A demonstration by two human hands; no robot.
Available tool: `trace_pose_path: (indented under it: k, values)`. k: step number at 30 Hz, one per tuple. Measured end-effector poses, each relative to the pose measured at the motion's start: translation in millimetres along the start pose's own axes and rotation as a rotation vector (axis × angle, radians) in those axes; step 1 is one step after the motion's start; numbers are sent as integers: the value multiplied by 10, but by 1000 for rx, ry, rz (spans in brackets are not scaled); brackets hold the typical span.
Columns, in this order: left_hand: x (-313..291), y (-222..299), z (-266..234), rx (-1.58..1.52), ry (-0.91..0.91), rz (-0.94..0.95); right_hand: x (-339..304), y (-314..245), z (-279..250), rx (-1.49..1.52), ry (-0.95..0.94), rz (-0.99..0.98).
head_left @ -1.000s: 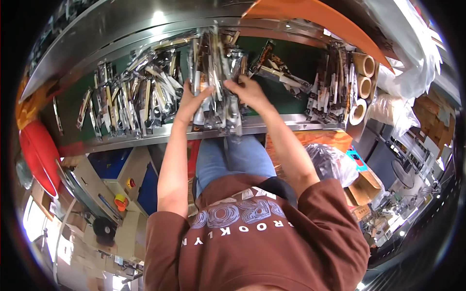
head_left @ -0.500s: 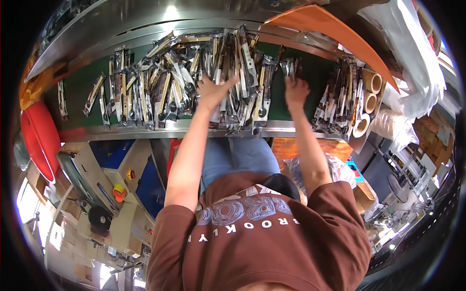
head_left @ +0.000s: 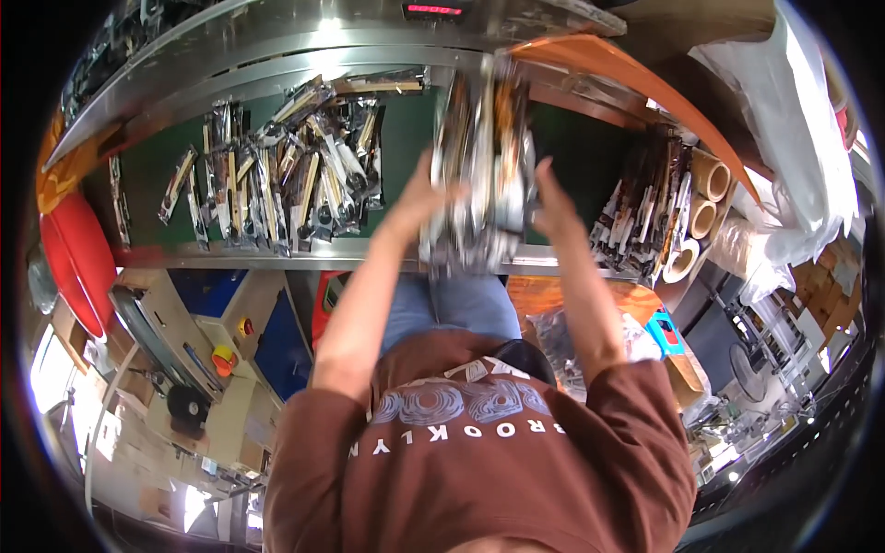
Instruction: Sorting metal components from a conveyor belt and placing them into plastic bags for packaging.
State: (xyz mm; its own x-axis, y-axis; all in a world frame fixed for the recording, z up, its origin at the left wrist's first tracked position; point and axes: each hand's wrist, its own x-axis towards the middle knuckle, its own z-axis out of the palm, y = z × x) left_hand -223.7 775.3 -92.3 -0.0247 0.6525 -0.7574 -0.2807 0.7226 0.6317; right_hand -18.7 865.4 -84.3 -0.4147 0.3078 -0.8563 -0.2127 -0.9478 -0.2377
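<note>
A thick bundle of wrapped cutlery packets (head_left: 484,157) stands out in front of me, smeared by motion. Chopsticks, dark spoons and clear film show in packets like these. My left hand (head_left: 419,207) presses its left side, the thumb lying across the front. Against the right side is my right hand (head_left: 558,207), blurred, with one finger sticking up beside the packets. Between them the two hands clasp the bundle. More loose packets (head_left: 313,175) lie in a jumble to the left on the green belt (head_left: 406,124).
A denser pile of packets (head_left: 641,203) lies at the right end, beside cardboard-cored rolls (head_left: 705,175). An orange curved sheet (head_left: 636,78) overhangs the back right. A red basin-like thing (head_left: 76,263) stands at the left. The metal rim (head_left: 359,251) runs along the near edge.
The packets in the middle have been gathered into one bundle, leaving green belt beside the left jumble. My left hand moved slightly right and nearer; my right hand came in against the bundle.
</note>
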Motion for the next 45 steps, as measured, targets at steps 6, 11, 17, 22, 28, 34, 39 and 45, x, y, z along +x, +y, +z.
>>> trace_pose_path:
  k: [6, 11, 17, 22, 28, 34, 39, 45]
  values:
    - [697, 690, -295, -187, 92, 132, 643, -723, 132, -349, -97, -291]
    - [654, 512, 196, 305, 346, 154, 464, -378, 500, -588, 143, -145]
    - [237, 21, 274, 81, 162, 198, 243, 83, -34, -454, 64, -113]
    - [660, 882, -259, -107, -31, 140, 321, -802, 622, -240, 7, 17]
    - [576, 566, 92, -37, 45, 264, 680, -566, 573, -506, 82, -91]
    - [-271, 77, -38, -201, -82, 261, -26, 45, 746, -617, 66, -107]
    - [-1343, -747, -347, -498, -67, 257, -467, 879, 869, -666, -53, 106]
    - [-2553, -1395, -773, -953, 223, 241, -375, 1903, 1679, -955, -287, 478]
